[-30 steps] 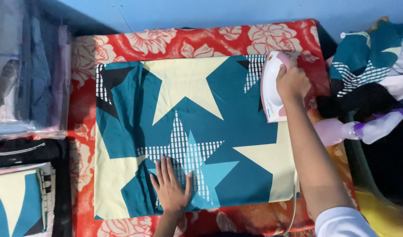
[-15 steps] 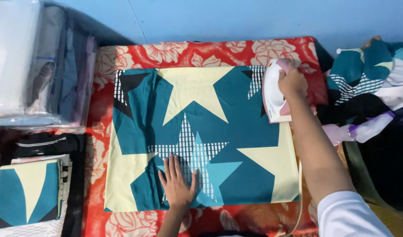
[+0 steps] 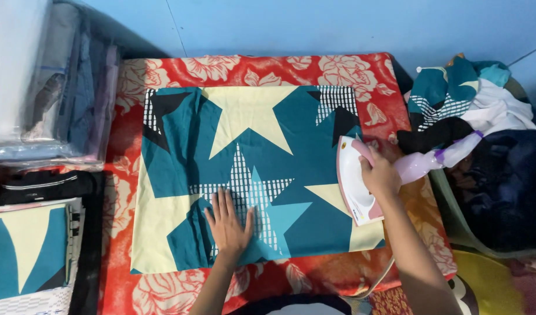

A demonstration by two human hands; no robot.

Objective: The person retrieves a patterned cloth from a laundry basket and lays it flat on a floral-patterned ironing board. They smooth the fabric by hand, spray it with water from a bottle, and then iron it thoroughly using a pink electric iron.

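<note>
A teal cloth [image 3: 250, 175] printed with pale yellow stars lies flat on a red floral-covered board [image 3: 361, 76]. My left hand [image 3: 228, 228] presses flat on the cloth near its front edge, fingers spread. My right hand [image 3: 380, 172] grips the handle of a white and pink iron [image 3: 352, 184], which rests on the cloth's right edge. The iron's cord [image 3: 376, 283] trails down past my right forearm.
A pile of crumpled clothes [image 3: 472, 105] and a lilac spray bottle [image 3: 434, 160] sit to the right. Folded clothes [image 3: 29, 251] are stacked at the left, with bagged garments [image 3: 40, 93] behind them. A blue wall [image 3: 338, 26] stands beyond the board.
My right hand has drawn the iron toward me along the cloth's right edge, from the far corner to the middle. The left hand stays pressed on the cloth. The view shifted.
</note>
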